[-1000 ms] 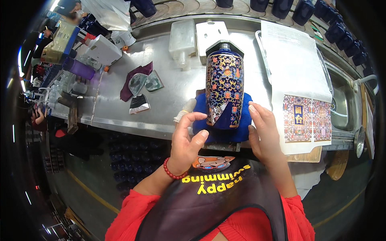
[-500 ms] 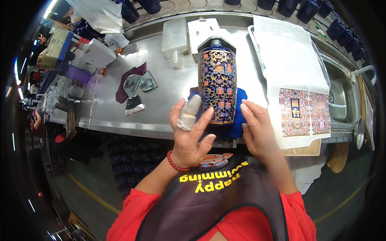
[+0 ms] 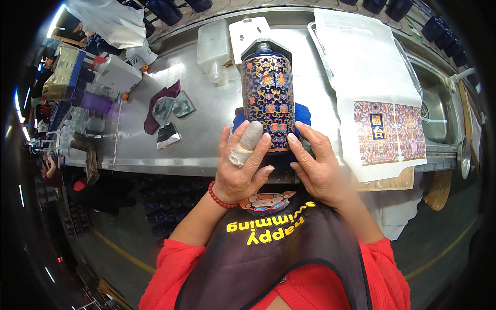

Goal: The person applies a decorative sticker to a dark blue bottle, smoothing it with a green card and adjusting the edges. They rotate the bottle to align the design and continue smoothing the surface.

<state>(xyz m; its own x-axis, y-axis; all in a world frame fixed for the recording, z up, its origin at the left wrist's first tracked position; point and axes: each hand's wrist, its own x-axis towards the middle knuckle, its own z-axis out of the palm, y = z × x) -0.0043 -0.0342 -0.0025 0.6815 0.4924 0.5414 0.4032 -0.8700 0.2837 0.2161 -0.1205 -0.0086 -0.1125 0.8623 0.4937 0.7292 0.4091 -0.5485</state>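
A dark blue bottle [image 3: 268, 98], covered in a colourful floral pattern, lies on the bench with its neck pointing away from me. Under it, a blue cloth [image 3: 302, 114] shows at both sides. My left hand [image 3: 240, 165] has its fingers spread, with the fingertips at the bottle's lower left. A grey finger cover [image 3: 250, 136] wraps one of its fingers. At the lower right side of the bottle, my right hand [image 3: 320, 168] rests its extended fingertips against or just beside the surface; exact contact is hard to tell.
Printed floral decal sheets [image 3: 390, 132] lie on white paper [image 3: 361, 57] at the right, beside a metal sink [image 3: 439, 111]. Behind the bottle are a clear plastic container [image 3: 213, 44] and a white block [image 3: 248, 31]. Dark scraps [image 3: 165, 111] lie on the left.
My right hand has come in closer to the bottle's lower right edge. The left hand stays at the lower left, fingers still spread. The whole view has shifted slightly.
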